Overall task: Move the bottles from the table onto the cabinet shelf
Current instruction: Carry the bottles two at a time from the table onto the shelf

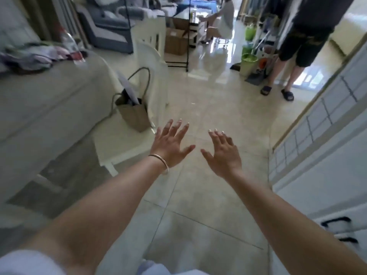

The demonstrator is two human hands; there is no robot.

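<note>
Floor: pale glossy tiles (208, 120) fill the middle of the scene and reflect the light from the far end.
Left hand: the left hand (170, 145) is stretched forward over the floor, fingers straight and spread wide, holding nothing; a thin bangle (160, 159) sits on its wrist.
Right hand: the right hand (222, 151) is beside it, a little apart, also spread wide with straight fingers and holding nothing.
Bottle: one clear plastic bottle (70, 45) with a red label stands at the far left on the worktop; it is blurred and well apart from both hands.
Worktop: the worktop (39, 100) at the left has a grey cloth over it, and a heap of mixed clothes (29, 54) lies just beside the bottle.
Chair: a white chair (147, 62) stands next to the worktop, with a beige tote bag (135, 114) on its seat.
Cabinet: a white cabinet (321, 147) with small-paned doors runs along the right side, near the right arm.
People: one person in dark shorts and black slippers (297, 46) stands at the far right; another person (220, 18) sits far away at the back.
</note>
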